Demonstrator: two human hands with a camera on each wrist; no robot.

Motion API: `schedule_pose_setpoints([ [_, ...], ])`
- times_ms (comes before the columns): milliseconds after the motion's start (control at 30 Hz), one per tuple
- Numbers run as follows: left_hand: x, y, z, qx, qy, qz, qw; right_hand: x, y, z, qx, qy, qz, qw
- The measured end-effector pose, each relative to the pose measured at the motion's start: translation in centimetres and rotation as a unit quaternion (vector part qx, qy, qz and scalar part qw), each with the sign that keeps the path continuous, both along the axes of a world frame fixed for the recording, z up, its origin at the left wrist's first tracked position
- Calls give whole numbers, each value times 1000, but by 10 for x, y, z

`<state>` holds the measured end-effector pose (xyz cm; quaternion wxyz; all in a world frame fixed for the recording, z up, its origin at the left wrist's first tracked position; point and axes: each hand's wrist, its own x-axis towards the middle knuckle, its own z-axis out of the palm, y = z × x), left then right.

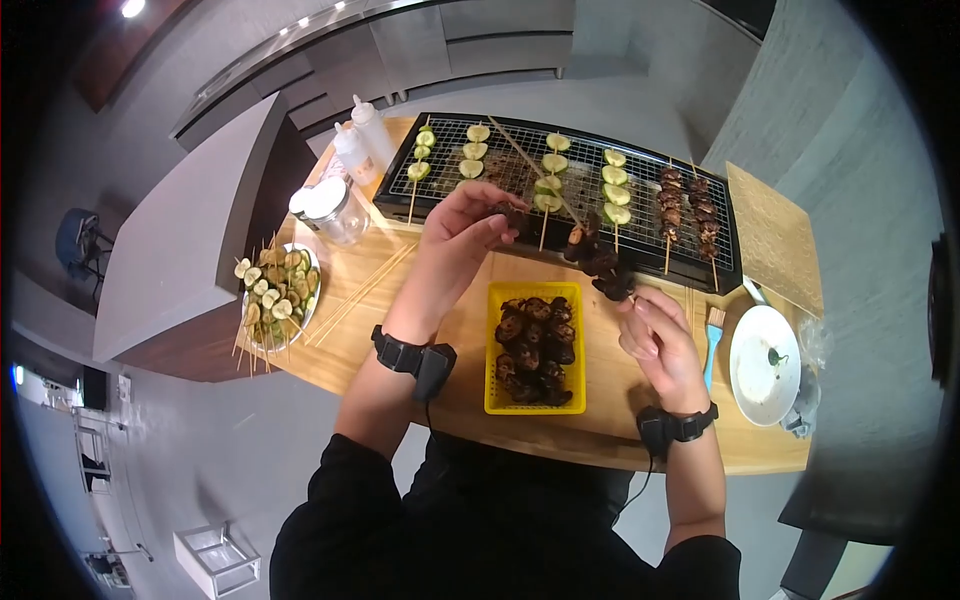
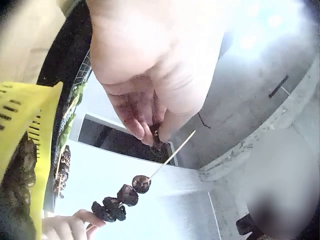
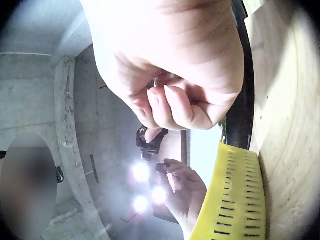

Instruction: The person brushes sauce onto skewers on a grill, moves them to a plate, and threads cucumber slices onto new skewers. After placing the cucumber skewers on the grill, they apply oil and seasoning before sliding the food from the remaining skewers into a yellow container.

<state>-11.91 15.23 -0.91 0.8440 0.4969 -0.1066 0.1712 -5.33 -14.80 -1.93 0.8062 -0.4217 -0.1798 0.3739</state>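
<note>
My left hand pinches a single dark brown mushroom piece between thumb and fingers, in front of the grill. In my right hand is the lower end of a bamboo skewer, tilted up and to the left. Several dark mushroom pieces are threaded along its lower part, and its pointed upper length is bare. Below and between the hands stands a yellow slotted basket, filled with more dark mushroom pieces.
Across the table, a black grill carries skewers of green-rimmed slices and dark mushroom skewers. Left are a loaded plate, bare skewers, a jar and squeeze bottles. Right are a blue brush and a white bowl.
</note>
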Motion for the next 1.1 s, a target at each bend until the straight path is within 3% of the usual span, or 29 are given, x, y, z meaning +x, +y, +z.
schedule_pose_setpoints([
  [167, -2, 2, -9, -97, 10, -13, 995, -2, 3, 0, -11, 1, 13, 1000],
  [367, -3, 2, -6, -83, 45, 83, 992, -2, 3, 0, -22, -9, 6, 1000],
  [1100, 2, 10, -10, -80, -10, 189, 979, -3, 5, 2, -72, -17, 5, 997],
])
